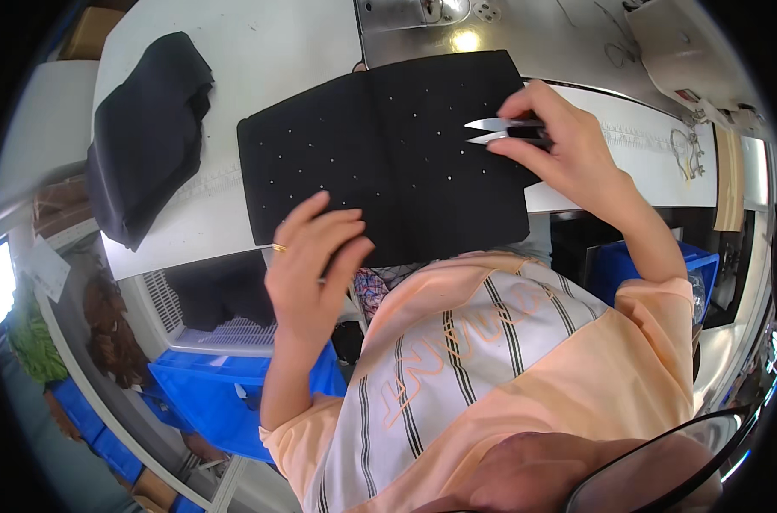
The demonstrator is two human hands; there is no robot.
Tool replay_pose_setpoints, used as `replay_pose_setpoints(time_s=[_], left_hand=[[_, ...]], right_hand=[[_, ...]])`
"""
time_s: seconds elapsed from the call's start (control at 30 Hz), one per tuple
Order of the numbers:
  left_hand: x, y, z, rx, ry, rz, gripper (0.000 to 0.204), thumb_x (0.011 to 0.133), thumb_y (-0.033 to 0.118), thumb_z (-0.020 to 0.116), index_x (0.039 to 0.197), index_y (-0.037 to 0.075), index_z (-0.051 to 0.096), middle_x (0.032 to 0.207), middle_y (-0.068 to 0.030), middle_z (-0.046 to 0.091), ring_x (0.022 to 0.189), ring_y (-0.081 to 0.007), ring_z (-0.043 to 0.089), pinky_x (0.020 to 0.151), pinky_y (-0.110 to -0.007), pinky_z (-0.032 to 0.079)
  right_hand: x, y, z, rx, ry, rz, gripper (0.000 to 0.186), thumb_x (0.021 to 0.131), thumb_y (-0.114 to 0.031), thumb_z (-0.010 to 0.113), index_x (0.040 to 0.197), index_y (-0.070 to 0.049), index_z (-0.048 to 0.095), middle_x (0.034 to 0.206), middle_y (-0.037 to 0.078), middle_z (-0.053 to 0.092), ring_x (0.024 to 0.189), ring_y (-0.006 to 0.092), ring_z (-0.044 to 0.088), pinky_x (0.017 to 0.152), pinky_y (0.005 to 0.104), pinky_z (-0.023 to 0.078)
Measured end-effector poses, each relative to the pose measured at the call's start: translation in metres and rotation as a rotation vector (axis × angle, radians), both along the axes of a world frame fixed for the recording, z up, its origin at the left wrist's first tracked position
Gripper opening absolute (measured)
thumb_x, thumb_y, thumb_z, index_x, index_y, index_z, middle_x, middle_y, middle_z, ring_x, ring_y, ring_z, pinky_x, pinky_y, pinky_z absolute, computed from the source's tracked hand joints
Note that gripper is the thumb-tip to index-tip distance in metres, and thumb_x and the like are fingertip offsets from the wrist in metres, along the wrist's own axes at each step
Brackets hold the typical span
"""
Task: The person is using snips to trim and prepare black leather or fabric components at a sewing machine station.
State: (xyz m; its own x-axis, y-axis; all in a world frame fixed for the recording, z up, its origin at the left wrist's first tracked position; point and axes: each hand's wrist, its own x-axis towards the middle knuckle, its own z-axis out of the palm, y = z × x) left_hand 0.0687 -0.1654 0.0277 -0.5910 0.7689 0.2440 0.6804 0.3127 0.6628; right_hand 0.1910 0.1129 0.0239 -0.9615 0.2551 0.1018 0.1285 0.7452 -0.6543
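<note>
Up near the bench's far edge, we pinch small silver snips (pixel 493 130) in our right hand (pixel 568 150), their long axis running across, blades pointing left over the black cloth (pixel 388 162) dotted with tiny studs. Our left hand (pixel 316 256) lies open, fingers loosely curled, on the cloth's near edge.

White table (pixel 260 60) – black dotted fabric (pixel 380 162), dark folded cloth (pixel 144 128) on it
</note>
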Motion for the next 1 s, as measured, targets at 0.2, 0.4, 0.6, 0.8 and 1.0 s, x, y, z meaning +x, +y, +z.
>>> replay_pose_setpoints(time_s=[0.2,0.4,0.6,0.8,1.0], left_hand=[[-0.019,0.024,-0.008,0.020,0.075,0.055,0.017,0.071,0.003,0.076,0.086,0.004,0.067,0.087,-0.0066,0.064,0.088,-0.0253,0.058,0.079,-0.034,0.045],[-0.028,0.047,-0.001,-0.077,-0.017,0.044,0.023,0.071,0.014,0.078,0.091,0.008,0.067,0.083,-0.0030,0.061,0.082,-0.0209,0.054,0.076,-0.034,0.040],[-0.045,0.068,0.004,-0.223,-0.023,-0.076,0.022,0.071,0.020,0.077,0.084,0.008,0.064,0.075,-0.0030,0.060,0.074,-0.0206,0.055,0.072,-0.035,0.039],[-0.038,0.065,-0.001,-0.130,-0.037,-0.129,0.014,0.076,0.013,0.073,0.081,0.006,0.062,0.072,-0.0032,0.062,0.072,-0.0212,0.059,0.064,-0.034,0.044],[-0.031,0.059,-0.005,-0.035,-0.290,0.017,0.011,0.079,0.005,0.069,0.088,0.005,0.063,0.076,-0.0031,0.065,0.073,-0.0138,0.061,0.067,-0.026,0.048]], right_hand=[[-0.038,-0.020,0.009,0.158,-0.011,0.141,0.026,0.084,-0.024,0.071,0.096,-0.005,0.056,0.092,0.005,0.061,0.075,0.0243,0.063,0.062,0.0324,0.048],[-0.059,-0.027,-0.005,-0.023,0.104,0.243,0.025,0.084,-0.023,0.072,0.091,-0.004,0.057,0.084,0.006,0.061,0.070,0.0176,0.060,0.061,0.0292,0.046],[-0.061,-0.023,0.001,-0.440,0.046,0.117,0.024,0.083,-0.021,0.075,0.094,-0.005,0.061,0.083,-0.002,0.058,0.074,0.0054,0.055,0.063,0.0212,0.043],[-0.040,-0.014,0.006,-0.343,-0.027,0.054,0.027,0.078,-0.019,0.078,0.092,-0.005,0.060,0.083,-0.001,0.058,0.076,0.0056,0.056,0.065,0.0213,0.044],[-0.033,-0.029,0.001,0.057,0.006,0.162,0.033,0.079,-0.035,0.073,0.084,-0.006,0.057,0.084,0.005,0.060,0.070,0.0223,0.061,0.059,0.0328,0.048]])
